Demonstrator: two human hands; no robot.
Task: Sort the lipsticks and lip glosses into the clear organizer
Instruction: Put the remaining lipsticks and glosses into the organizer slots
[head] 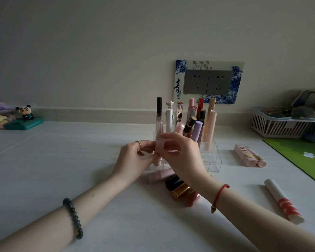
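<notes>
A clear organizer (214, 160) stands mid-table with several lipsticks and glosses upright in its back cells. Both hands hold one pale pink tube (159, 151) upright over the organizer's front left cells. My left hand (135, 159) pinches its lower part, and my right hand (182, 153) grips its top from the right. On the table near my wrists lie a pink tube (158, 176), a black-and-gold lipstick (177, 188) and a rose-brown tube (191, 199). A white tube with a red band (283, 200) lies at the right. Two pink boxed lipsticks (249, 155) rest right of the organizer.
A white basket (280, 124) with clutter and a green mat (302, 155) sit at the right. A panda figurine (25, 113) on a green base stands far left by the wall. A wall socket plate (207, 81) is behind the organizer.
</notes>
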